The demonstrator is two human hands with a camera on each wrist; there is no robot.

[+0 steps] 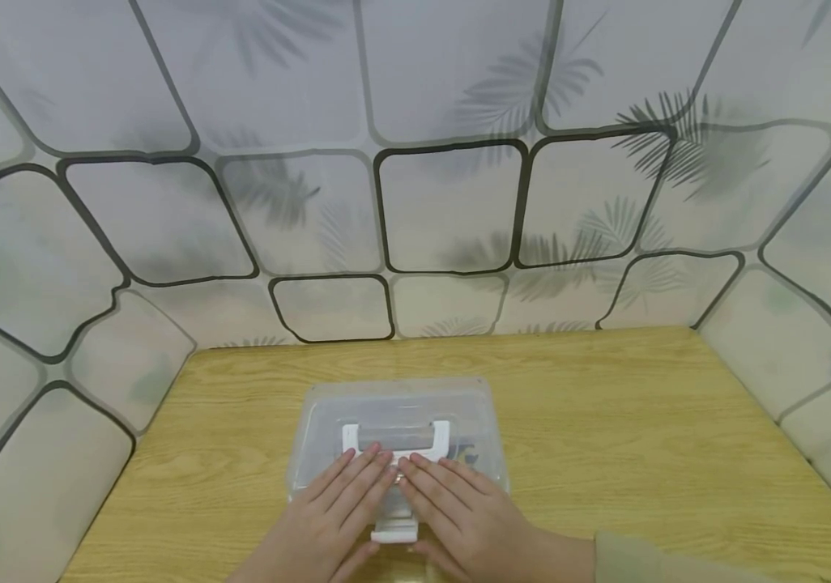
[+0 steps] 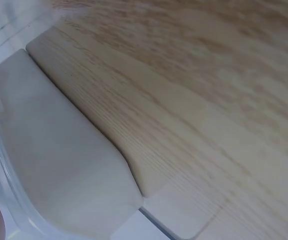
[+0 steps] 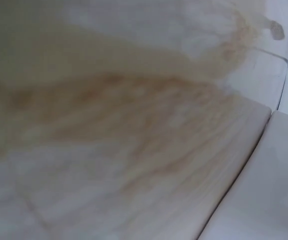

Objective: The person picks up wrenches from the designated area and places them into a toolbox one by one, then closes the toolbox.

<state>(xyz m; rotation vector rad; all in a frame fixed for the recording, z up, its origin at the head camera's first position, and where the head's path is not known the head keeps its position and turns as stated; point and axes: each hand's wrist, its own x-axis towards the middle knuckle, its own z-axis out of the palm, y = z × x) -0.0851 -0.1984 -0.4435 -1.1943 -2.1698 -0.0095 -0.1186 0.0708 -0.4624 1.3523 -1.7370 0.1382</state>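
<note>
A clear plastic storage box (image 1: pixel 397 405) sits on the table near its front, with a white carry handle (image 1: pixel 441 441) lying on its lid. At the front side of the box, a white latch (image 1: pixel 394 535) sticks out toward me between the hands. My left hand (image 1: pixel 324 522) rests on the lid's left half, its fingers straight and the tips by the handle. On the right half lies my right hand (image 1: pixel 470 514), also with straight fingers, its tips near the left ones. Something blue and yellow shows through the lid, too blurred to name. The hands cover the lid's front part.
The wood-grain table (image 1: pixel 627 437) extends to both sides of the box and behind it. A pale wall covering (image 1: pixel 452 210) with dark outlines and leaf prints encloses the table at the back and both sides. Both wrist views mostly show blurred wood grain and pale surfaces.
</note>
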